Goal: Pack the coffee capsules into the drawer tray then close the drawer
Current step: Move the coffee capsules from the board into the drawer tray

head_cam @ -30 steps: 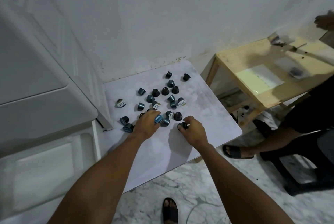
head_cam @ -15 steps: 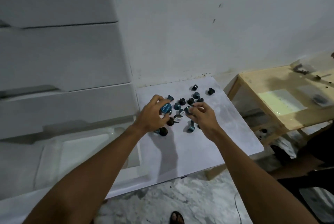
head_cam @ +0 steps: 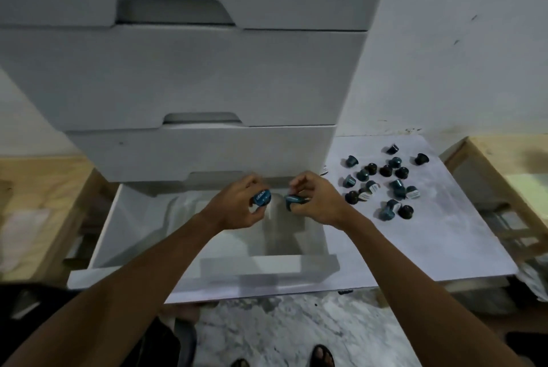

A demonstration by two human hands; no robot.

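Observation:
The bottom drawer (head_cam: 106, 236) of a white drawer unit stands pulled out, with a pale tray (head_cam: 284, 245) inside it. Over the tray's back part, my left hand (head_cam: 237, 206) is shut on a blue coffee capsule (head_cam: 262, 197). My right hand (head_cam: 314, 200) pinches another blue capsule (head_cam: 293, 199) just beside it. Several dark and teal capsules (head_cam: 382, 186) lie scattered on a white board (head_cam: 415, 248) to the right of the drawer.
The closed upper drawers (head_cam: 189, 79) of the unit overhang the back of the open one. Wooden tables stand at the left (head_cam: 38, 189) and right (head_cam: 504, 171). My sandalled foot (head_cam: 321, 356) rests on the marble floor (head_cam: 281, 325) below.
Both hands lifted a capsule each from the pile and carried them left, from the board to above the open drawer. The view swung left onto the drawer unit.

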